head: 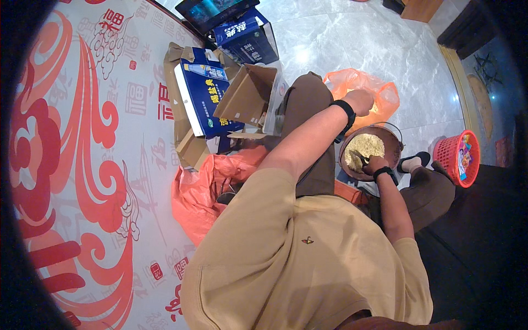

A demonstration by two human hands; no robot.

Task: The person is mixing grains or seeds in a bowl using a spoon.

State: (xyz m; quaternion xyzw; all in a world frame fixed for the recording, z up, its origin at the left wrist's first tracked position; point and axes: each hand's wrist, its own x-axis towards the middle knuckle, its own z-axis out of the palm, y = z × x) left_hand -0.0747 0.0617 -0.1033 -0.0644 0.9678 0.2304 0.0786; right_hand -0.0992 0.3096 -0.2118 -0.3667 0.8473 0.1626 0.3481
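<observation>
My left hand (359, 102), with a dark band at the wrist, is over the mouth of a thin orange plastic bag (385, 93). Its fingers curl downward, and whether they grip anything is hidden. Pale yellow stuff shows inside the bag. Lower down, my right hand (374, 165) holds a dark scissors-like tool (359, 157) over a reddish-brown bucket (394, 150) with a wire handle. A heap of pale yellow, crumbly material (365, 144) lies in the bucket, beneath the tool. The bucket stands between my legs, touching or close to the bag.
To the left are opened blue cartons (202, 97), a brown cardboard box (247, 93) and a large red plastic bag (198, 194). A patterned table covering (144, 173) runs along that side. A red plastic basket (447, 159) with colourful wrappers stands by my right leg.
</observation>
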